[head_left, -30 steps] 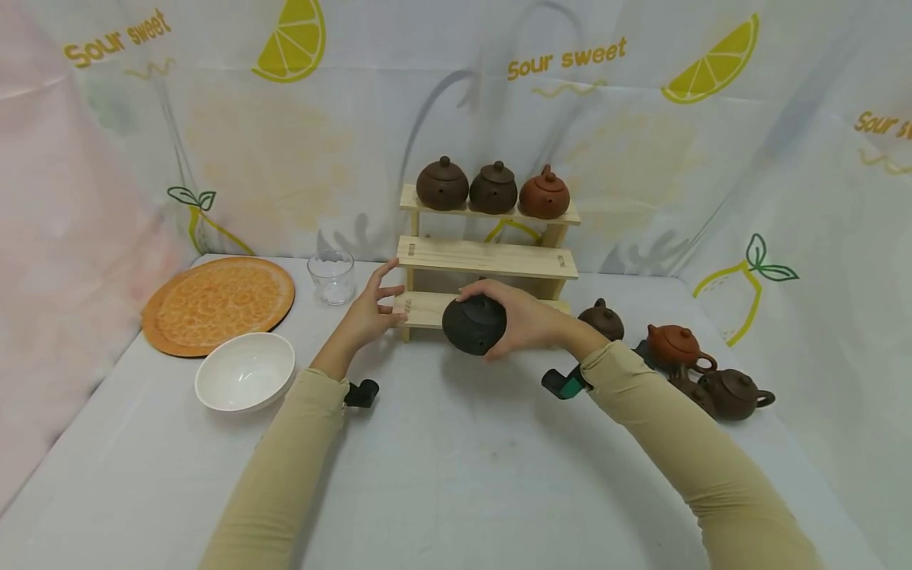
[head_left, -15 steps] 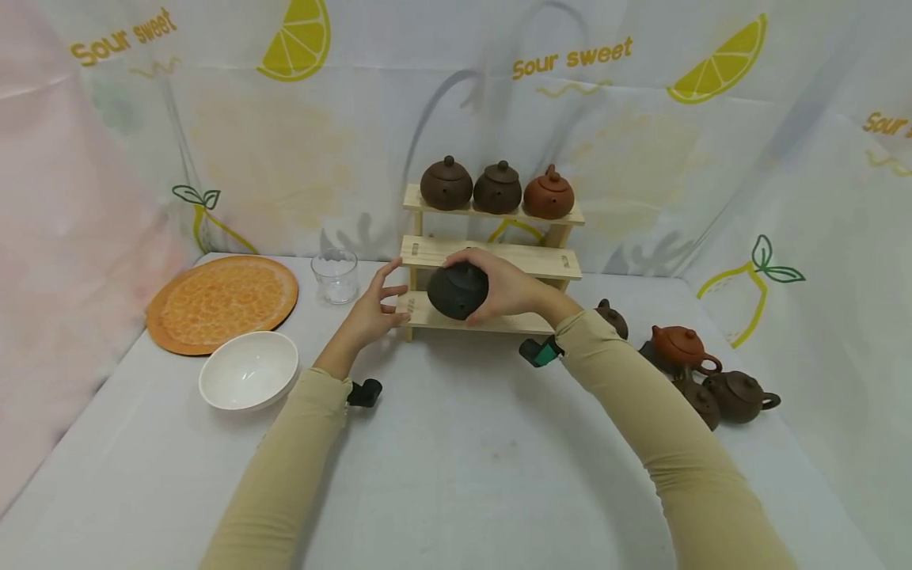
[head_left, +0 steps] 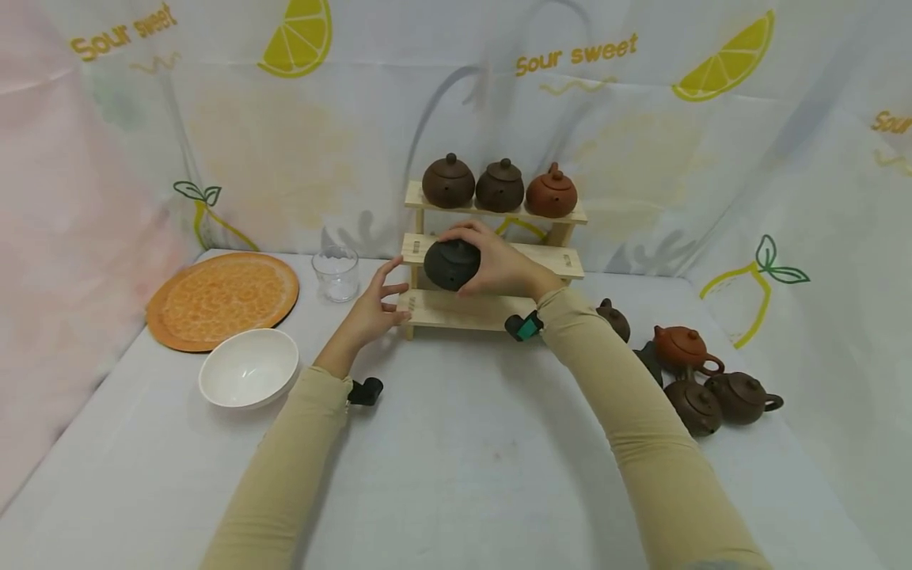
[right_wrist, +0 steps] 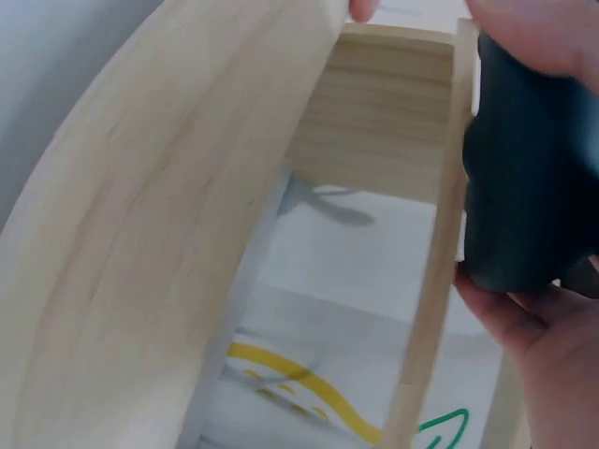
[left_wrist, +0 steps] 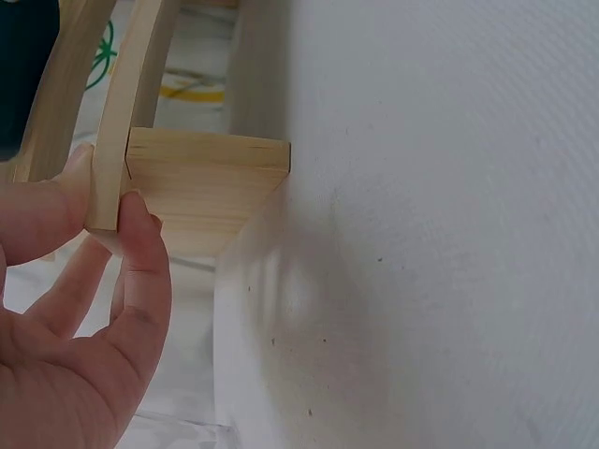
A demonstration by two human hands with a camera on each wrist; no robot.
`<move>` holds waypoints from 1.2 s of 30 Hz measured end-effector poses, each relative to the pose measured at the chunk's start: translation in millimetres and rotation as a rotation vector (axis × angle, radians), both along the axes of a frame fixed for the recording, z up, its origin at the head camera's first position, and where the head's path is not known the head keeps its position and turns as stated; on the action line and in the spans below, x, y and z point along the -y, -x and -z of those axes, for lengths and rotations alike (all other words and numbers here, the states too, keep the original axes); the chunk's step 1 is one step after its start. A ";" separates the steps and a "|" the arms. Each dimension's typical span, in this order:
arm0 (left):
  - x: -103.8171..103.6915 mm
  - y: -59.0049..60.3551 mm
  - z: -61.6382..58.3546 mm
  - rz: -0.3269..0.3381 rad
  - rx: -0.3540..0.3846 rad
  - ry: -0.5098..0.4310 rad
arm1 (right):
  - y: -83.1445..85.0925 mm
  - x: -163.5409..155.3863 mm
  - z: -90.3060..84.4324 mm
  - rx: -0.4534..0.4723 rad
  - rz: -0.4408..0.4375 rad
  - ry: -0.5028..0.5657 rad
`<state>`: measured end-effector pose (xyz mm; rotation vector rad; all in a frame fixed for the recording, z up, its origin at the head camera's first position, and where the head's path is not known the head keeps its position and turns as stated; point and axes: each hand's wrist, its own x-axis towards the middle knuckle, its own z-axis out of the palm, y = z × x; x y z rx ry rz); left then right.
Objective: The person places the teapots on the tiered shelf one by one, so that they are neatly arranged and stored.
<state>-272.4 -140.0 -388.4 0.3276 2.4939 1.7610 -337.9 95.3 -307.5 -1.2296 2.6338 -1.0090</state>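
Dark round clay teapot (head_left: pixel 452 264) sits gripped in your right hand (head_left: pixel 499 267) at the three-tier pale wooden rack's (head_left: pixel 492 260) middle shelf, left end. Lower it level; left hand (head_left: pixel 372 310) pinches the bottom shelf edge, steadying.

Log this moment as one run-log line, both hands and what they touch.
right hand: grips dark teapot at middle shelf | left hand: fingers pinch bottom shelf edge of wooden rack | top shelf: three teapots
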 end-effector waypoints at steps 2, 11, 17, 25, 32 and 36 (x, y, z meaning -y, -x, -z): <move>-0.4 0.4 -0.3 0.002 0.005 0.002 | 2.3 0.1 1.7 -0.008 0.022 -0.006; -0.1 0.3 0.9 -0.008 0.011 0.012 | -1.8 -2.4 3.3 -0.066 0.090 0.034; -1.1 1.0 0.3 -0.011 0.015 0.021 | -2.6 -11.5 4.9 -0.056 0.074 0.076; -0.4 1.0 -0.2 -0.006 0.000 0.016 | -0.4 -9.9 2.3 -0.082 0.057 0.039; -1.2 1.0 -0.7 -0.012 0.017 0.022 | 1.6 -6.7 -0.2 -0.058 0.038 0.039; -0.9 0.3 -1.8 -0.016 0.018 0.025 | 1.3 -6.6 0.0 -0.044 0.012 0.063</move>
